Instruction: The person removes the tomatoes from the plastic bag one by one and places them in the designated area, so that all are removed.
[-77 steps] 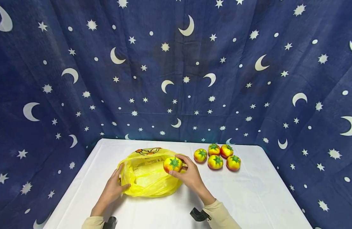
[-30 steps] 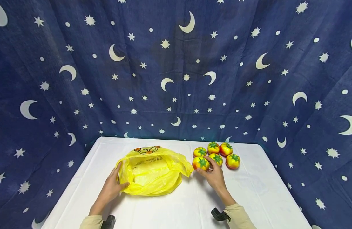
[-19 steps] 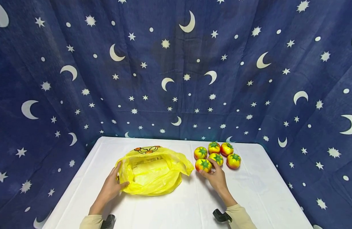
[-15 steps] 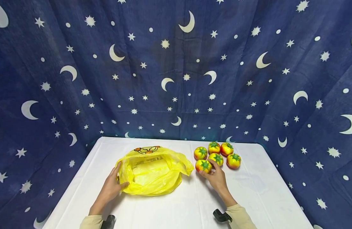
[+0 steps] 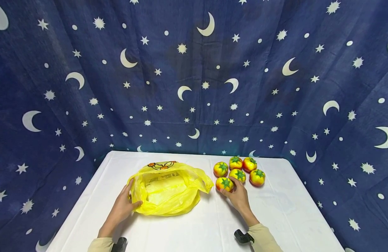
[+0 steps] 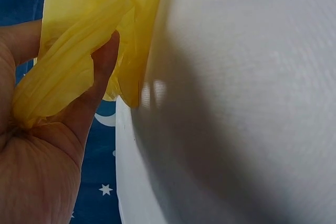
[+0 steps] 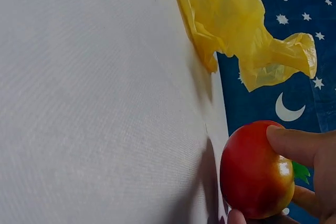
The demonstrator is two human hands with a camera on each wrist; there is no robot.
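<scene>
A yellow plastic bag lies on the table with its mouth spread wide and an orange and black print at its rear. My left hand grips the bag's left rim; in the left wrist view, gathered film runs through the fingers of that hand. To the right of the bag, my right hand holds a red-yellow toy tomato with a green leafy top. The right wrist view has thumb and fingers around this tomato, low at the tabletop; whether it touches the cloth I cannot tell.
Several similar toy tomatoes stand in a cluster just behind and right of the held one. A white cloth covers the table. Behind hangs a dark blue curtain with moons and stars.
My right hand has carried the tomato from above the bag's right side rightward to the cluster. Over the last half second it has barely moved. My left hand keeps its hold on the bag.
</scene>
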